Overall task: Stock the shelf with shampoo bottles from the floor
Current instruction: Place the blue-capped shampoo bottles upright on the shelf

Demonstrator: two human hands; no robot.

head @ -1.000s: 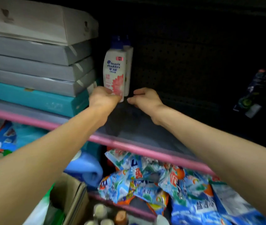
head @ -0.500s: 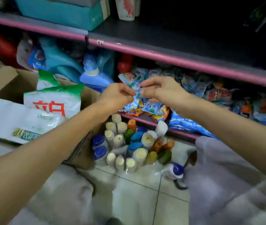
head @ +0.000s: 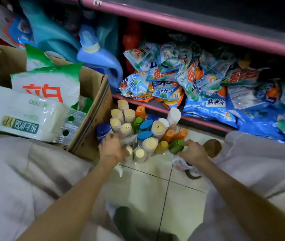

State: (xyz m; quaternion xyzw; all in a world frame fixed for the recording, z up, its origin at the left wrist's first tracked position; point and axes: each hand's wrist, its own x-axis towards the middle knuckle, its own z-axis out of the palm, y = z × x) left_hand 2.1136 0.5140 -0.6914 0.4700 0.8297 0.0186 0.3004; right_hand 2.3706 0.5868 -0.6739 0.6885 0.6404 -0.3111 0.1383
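Observation:
Several shampoo bottles (head: 156, 129) stand bunched on the tiled floor below the lowest shelf, with cream, orange, green and blue caps. My left hand (head: 112, 149) curls down over a blue-capped bottle (head: 103, 130) at the bunch's left edge, against the cardboard box. My right hand (head: 194, 152) is at the bunch's right edge, its fingertips beside a green-capped bottle (head: 176, 146). It hovers over a white bottle (head: 181, 165) lying on the floor. Whether that hand grips anything is hidden. The pink-edged shelf (head: 208, 30) runs across the top.
An open cardboard box (head: 93, 108) with white-and-green bags stands to the left. Blue detergent jugs (head: 96, 54) and a heap of blue detergent packets (head: 199, 80) fill the lowest shelf. My pale-trousered knees frame the floor on both sides.
The view has dropped from the upper shelf to the floor. Both hands left the shampoo bottle on the shelf and came down to the bunch of bottles.

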